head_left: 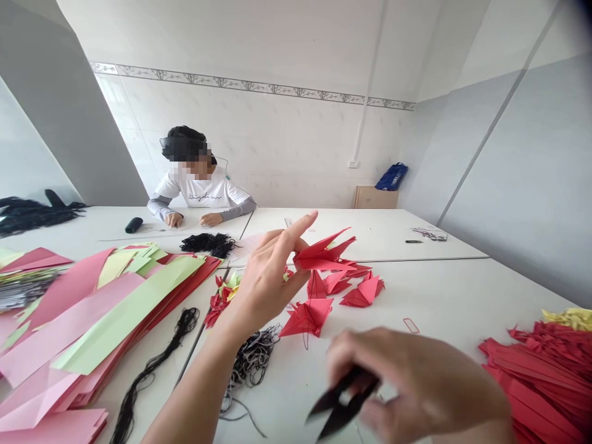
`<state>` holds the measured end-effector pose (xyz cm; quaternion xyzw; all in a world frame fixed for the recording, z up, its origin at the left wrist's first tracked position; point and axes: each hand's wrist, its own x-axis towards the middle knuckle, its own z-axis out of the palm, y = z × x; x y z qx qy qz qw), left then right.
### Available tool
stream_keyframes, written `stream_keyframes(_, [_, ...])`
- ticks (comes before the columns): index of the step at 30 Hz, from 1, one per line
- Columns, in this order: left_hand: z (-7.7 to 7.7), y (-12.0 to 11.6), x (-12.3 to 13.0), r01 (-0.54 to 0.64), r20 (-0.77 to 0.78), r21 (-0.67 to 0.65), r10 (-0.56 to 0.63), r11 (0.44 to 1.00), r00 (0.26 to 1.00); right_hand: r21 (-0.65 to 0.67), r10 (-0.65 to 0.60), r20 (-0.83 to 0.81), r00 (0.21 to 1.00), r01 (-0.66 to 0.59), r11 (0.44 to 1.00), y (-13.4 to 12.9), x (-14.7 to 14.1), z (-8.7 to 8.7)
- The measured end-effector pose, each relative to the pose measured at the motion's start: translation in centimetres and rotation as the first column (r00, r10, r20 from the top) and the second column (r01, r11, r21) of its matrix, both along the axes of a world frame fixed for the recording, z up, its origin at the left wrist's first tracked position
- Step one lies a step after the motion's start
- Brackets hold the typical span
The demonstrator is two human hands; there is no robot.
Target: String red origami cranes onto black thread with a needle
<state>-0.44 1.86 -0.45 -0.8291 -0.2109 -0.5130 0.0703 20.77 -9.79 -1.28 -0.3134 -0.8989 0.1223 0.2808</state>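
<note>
My left hand (272, 271) pinches a folded red paper piece (324, 254) above the table, its index finger stretched upward. A thin dark thread hangs below that piece. In my right hand (411, 376), slightly blurred, are black thread snips (342, 401) whose blades point down and left. More red folded paper pieces (363, 291) lie on the table behind and beneath the held one, with another (308, 317) nearer me. Beside my left wrist sits a tangle of grey and black thread (254, 357).
Stacks of pink, green and red paper (92, 320) cover the left side, beside a black thread bundle (152, 370). Red folded strips (536, 370) are piled at right. A red paper clip (411, 325) lies nearby. Across the table sits a person (203, 192) near black thread (209, 244).
</note>
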Motion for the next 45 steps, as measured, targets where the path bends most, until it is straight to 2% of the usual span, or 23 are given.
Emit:
stream_keyframes(1, [-0.1,0.1,0.1,-0.004,-0.004,-0.007,0.004,1.000,1.000,-0.131,0.036,-0.095,0.995,-0.048,0.990,0.0,1.0,1.0])
stream_keyframes(3, [-0.2,0.1,0.2,-0.009,-0.012,-0.017,0.009,1.000,1.000,-0.137,0.037,-0.352,0.935,-0.091,0.986,0.2,2.3,2.1])
stream_keyframes(5, [-0.3,0.0,0.3,-0.004,-0.020,-0.022,0.004,1.000,1.000,-0.049,-0.032,-0.534,0.845,0.007,0.999,0.7,2.5,2.2])
stream_keyframes(7, [-0.3,-0.2,0.3,0.004,-0.023,-0.026,-0.005,1.000,1.000,0.017,-0.134,-0.591,0.796,0.178,0.984,1.1,2.1,1.9])
stream_keyframes(9, [-0.3,-0.4,0.3,0.015,-0.022,-0.036,-0.016,0.999,1.000,0.064,-0.227,-0.563,0.794,0.316,0.946,1.4,1.5,1.6])
stream_keyframes(11, [-0.3,-0.6,0.2,0.031,-0.016,-0.050,-0.031,0.998,0.999,0.105,-0.275,-0.506,0.818,0.375,0.921,1.7,1.0,1.4])
stream_keyframes(16, [-0.3,-1.0,0.1,0.082,-0.006,-0.065,-0.083,0.994,0.997,0.226,-0.299,-0.428,0.853,0.421,0.878,2.1,0.2,1.0])
stream_keyframes(22, [-0.2,-1.4,0.2,0.078,0.002,-0.050,-0.078,0.996,0.997,0.354,-0.297,-0.412,0.861,0.452,0.819,2.4,-0.1,0.5])
stream_keyframes(26, [-0.2,-1.5,0.2,0.053,-0.004,-0.014,-0.053,0.999,0.999,0.375,-0.306,-0.422,0.853,0.472,0.798,2.4,-0.1,0.4])
stream_keyframes(41, [0.1,-1.6,0.6,-0.037,-0.032,0.100,0.041,0.994,0.999,0.491,-0.384,-0.443,0.810,0.577,0.653,2.4,-1.2,0.2])
stream_keyframes(45, [0.1,-1.6,0.7,-0.046,-0.032,0.122,0.051,0.991,0.998,0.498,-0.390,-0.448,0.804,0.587,0.639,2.5,-1.3,0.2])
